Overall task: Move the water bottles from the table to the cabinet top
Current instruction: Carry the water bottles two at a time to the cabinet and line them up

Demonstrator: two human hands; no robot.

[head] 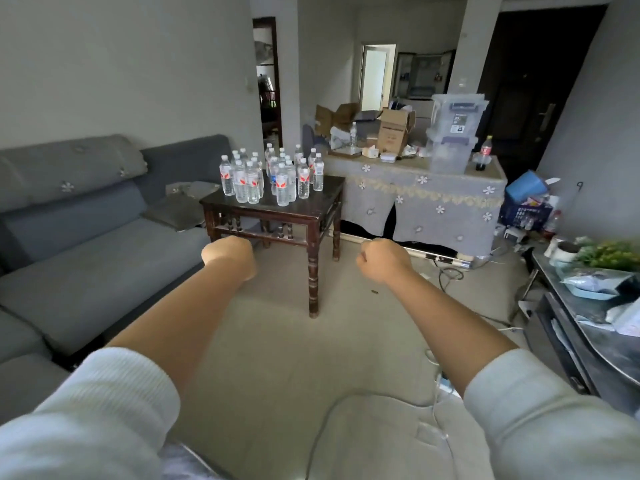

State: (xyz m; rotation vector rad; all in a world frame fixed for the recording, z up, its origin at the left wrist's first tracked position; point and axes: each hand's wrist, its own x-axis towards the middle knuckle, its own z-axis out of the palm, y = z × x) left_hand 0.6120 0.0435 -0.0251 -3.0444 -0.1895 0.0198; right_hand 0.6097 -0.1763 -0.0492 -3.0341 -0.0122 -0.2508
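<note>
Both fists, left hand (228, 255) and right hand (382, 259), curl (empty).

Grey sofa (86, 216), pale walls, beige floor.

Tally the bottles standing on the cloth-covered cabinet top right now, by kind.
Clear water bottle: 1
Cola bottle: 1
Total: 2
</note>
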